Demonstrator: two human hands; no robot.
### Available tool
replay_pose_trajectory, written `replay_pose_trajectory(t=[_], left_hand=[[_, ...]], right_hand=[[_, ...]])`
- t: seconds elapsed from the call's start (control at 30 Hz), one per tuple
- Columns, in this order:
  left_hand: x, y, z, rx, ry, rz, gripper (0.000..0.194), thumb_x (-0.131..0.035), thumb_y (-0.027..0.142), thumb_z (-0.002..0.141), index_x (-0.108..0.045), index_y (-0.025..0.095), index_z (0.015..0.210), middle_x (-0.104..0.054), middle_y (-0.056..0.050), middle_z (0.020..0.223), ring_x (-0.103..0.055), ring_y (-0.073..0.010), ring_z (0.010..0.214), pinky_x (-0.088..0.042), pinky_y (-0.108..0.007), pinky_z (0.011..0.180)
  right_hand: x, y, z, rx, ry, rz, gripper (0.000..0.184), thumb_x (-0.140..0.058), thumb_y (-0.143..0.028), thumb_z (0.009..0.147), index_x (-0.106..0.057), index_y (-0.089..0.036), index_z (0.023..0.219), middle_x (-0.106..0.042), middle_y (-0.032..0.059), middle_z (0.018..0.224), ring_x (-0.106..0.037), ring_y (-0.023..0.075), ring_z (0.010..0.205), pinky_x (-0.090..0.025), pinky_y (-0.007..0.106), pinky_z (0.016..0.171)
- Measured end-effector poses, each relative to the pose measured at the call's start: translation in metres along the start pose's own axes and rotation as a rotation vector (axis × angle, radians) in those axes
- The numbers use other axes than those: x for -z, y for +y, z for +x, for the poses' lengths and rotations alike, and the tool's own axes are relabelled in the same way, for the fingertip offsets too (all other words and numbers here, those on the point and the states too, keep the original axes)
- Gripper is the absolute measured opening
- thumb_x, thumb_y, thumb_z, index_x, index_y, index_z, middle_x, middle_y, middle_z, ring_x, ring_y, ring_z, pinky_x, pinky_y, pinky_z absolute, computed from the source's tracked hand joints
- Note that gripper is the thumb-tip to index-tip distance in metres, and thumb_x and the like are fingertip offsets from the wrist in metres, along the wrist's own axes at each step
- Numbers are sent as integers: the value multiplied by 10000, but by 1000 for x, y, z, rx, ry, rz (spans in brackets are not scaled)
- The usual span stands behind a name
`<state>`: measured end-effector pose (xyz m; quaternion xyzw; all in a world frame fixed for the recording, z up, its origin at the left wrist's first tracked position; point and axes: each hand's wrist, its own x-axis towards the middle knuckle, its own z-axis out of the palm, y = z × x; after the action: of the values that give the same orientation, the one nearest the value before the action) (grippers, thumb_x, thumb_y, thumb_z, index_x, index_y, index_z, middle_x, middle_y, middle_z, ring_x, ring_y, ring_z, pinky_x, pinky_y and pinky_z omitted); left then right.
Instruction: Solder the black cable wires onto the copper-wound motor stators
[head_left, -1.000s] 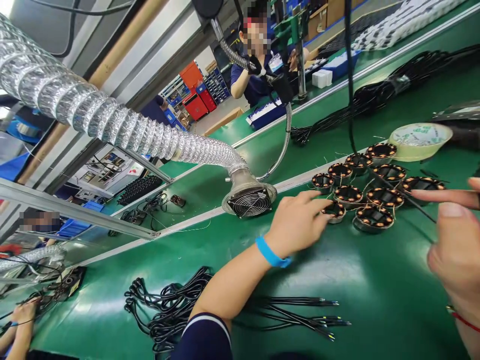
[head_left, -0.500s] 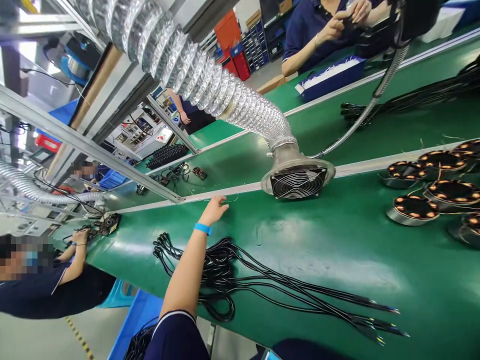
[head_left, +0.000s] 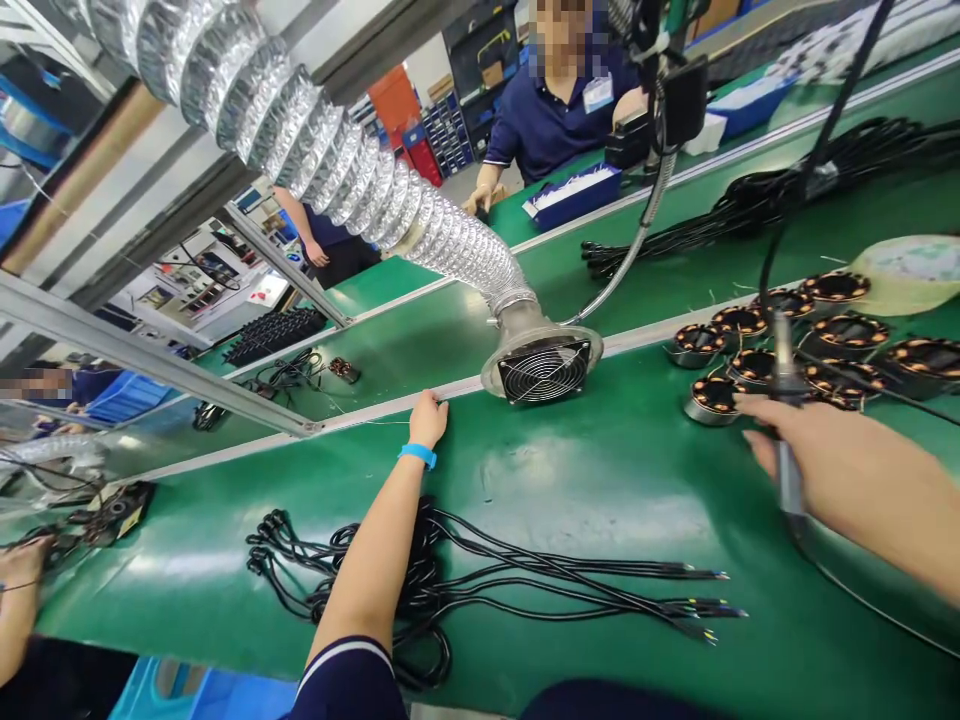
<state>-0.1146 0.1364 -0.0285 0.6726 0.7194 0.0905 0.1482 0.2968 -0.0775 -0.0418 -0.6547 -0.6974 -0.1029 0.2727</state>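
My left hand is at the metal rail along the green bench, its fingers closed on a thin solder wire that runs off to the left. A blue band circles that wrist. On the right, my right hand is closed around the handle of a soldering iron, whose metal barrel points up and away. Just beyond its fingers sit several round motor stators with copper windings, the nearest being a stator. Beneath my left forearm lies a bundle of black cables with stripped, coloured ends.
A fume extractor fan hangs on a silver duct between my hands. Black cords cross near my right hand. Another cable bundle lies beyond the rail. A co-worker sits opposite; another person's hand is at left.
My view has turned right. My right hand has come into view with the soldering iron. My left fingers, spread before, are now closed at the rail.
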Motion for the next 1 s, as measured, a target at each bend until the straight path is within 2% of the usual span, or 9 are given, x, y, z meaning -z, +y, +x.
replay_pose_trajectory(t=[0.07, 0.17, 0.3, 0.43, 0.53, 0.6, 0.73, 0.87, 1.0], left_hand=[[1, 0, -2, 25, -11, -17, 161, -560, 243, 1001, -638, 135, 1093, -699, -105, 1115, -659, -227, 1094, -517, -418, 998], [4, 5, -3, 47, -37, -70, 238, -621, 344, 986, -662, 136, 1093, -688, -80, 1137, -660, -215, 1071, -548, -452, 976], [15, 13, -19, 12, -146, -219, 125, -578, 181, 972, -589, 151, 851, -702, -79, 925, -682, -198, 975, -543, -369, 925], [19, 22, -66, -47, -466, -419, 141, -541, 116, 943, -497, 176, 823, -665, -6, 744, -675, -121, 658, -547, -268, 699], [15, 35, -103, -69, -728, -560, 85, -545, 104, 910, -506, 171, 877, -627, 36, 678, -596, -82, 518, -465, -200, 557], [11, 48, -120, -70, -822, -690, 79, -557, 101, 883, -518, 168, 898, -568, 69, 635, -496, -55, 482, -380, -173, 512], [2, 80, -131, -4, -817, -773, 79, -622, 183, 871, -567, 147, 826, -467, 86, 593, -358, -49, 521, -308, -181, 533], [-6, 108, -125, 53, -748, -771, 234, -596, 295, 926, -576, 145, 746, -447, 68, 604, -346, -65, 560, -291, -195, 548], [-13, 116, -120, 123, -832, -756, 296, -544, 266, 924, -568, 145, 655, -430, 58, 583, -304, -59, 511, -217, -198, 484]], right_hand=[[-7, -6, 17, 141, -34, -78, 284, -444, -260, 1032, -716, -178, 1017, -555, 68, 668, -534, 222, 691, -393, 371, 642], [-13, -13, 31, 213, -22, -106, 306, -419, -196, 1038, -717, -180, 968, -549, 67, 651, -527, 222, 724, -347, 367, 627], [-20, -17, 27, 291, -15, -69, 358, -375, -145, 1041, -726, -214, 1039, -670, 88, 826, -604, 218, 855, -426, 358, 729], [-19, -32, 13, 464, 12, 21, 304, -439, -117, 1008, -695, -253, 1100, -719, 82, 1024, -657, 227, 1024, -490, 355, 821], [-15, -52, 9, 457, 45, 62, 146, -505, -227, 1018, -635, -203, 1080, -695, 80, 889, -670, 215, 819, -512, 341, 698], [-15, -66, 8, 357, 41, 76, 253, -451, -360, 1056, -598, -164, 1120, -687, 101, 875, -664, 226, 742, -529, 360, 663], [-25, -84, 8, 275, -9, 190, 455, -331, -526, 1071, -549, -165, 1240, -695, 111, 925, -688, 247, 756, -549, 372, 637], [-30, -93, 3, 267, -50, 289, 386, -341, -477, 1079, -543, -186, 1234, -667, 83, 894, -680, 223, 749, -537, 341, 618], [-29, -99, -4, 231, -132, 376, 335, -407, -431, 1059, -535, -201, 1265, -644, 68, 880, -657, 221, 728, -535, 358, 636]])
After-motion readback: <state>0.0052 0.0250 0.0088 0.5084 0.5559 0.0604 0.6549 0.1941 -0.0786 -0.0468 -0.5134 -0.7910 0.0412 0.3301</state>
